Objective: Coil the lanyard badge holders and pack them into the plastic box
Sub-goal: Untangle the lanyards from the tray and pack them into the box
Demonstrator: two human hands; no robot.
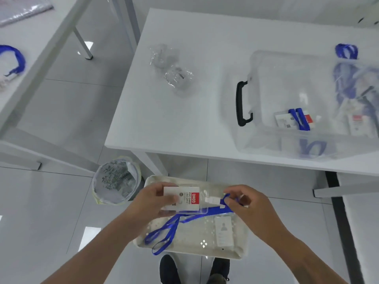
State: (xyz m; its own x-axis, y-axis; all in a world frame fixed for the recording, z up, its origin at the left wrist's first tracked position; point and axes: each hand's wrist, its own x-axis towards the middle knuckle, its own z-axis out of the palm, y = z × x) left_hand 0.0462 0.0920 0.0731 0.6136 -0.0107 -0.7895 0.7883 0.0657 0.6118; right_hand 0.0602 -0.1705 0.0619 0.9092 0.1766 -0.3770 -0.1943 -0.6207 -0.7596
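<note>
My left hand [152, 201] grips a clear badge holder [185, 198] with a white and red card inside. My right hand [249, 208] pinches the blue lanyard [170, 227] close to its white clip, and the strap hangs down in loose loops below the holder. Both hands are over a beige tray [229, 251] that holds another badge card [223, 230]. On the white table [164, 115] stands the clear plastic box [266, 136] with a black handle; a coiled badge holder [295, 119] lies inside it, and more lie at its right end.
Crumpled clear wrappers [172, 68] lie on the table's left part. A blue lanyard [346, 51] sits behind the box. A lined waste bin [117, 181] stands on the floor left of the tray. A second table at the left carries another blue lanyard [14, 58].
</note>
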